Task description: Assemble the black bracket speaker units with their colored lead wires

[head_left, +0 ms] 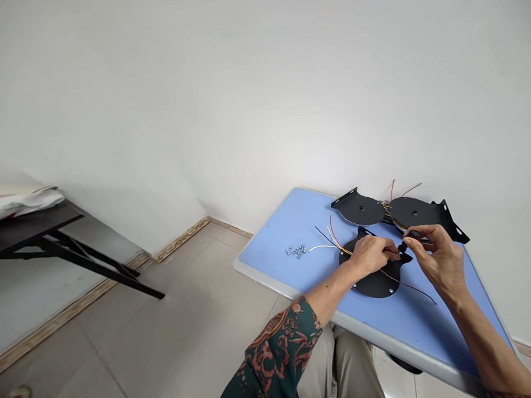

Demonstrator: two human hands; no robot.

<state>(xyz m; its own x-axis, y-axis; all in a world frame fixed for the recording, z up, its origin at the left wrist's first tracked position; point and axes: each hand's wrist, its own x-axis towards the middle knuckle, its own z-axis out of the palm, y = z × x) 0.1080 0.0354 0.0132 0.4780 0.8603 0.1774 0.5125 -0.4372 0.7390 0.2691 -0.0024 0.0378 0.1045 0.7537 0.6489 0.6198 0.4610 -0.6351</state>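
A round black metal plate (377,282) with coloured wires lies on the blue table (288,227). My left hand (372,254) rests on the plate with its fingers curled, pinching something small that I cannot make out. My right hand (437,257) hovers just right of it, fingers pinched on a small dark part at the plate's tab. A thin red wire (414,288) trails from under the plate toward the right. Yellow, red and white wires stick out to the left of my left hand.
Two more round black plates (357,208) (416,212) with brackets and wires lie at the table's far edge by the white wall. A small heap of screws (297,251) sits on the table's left part. A black folding table (40,230) stands at the far left on the tiled floor.
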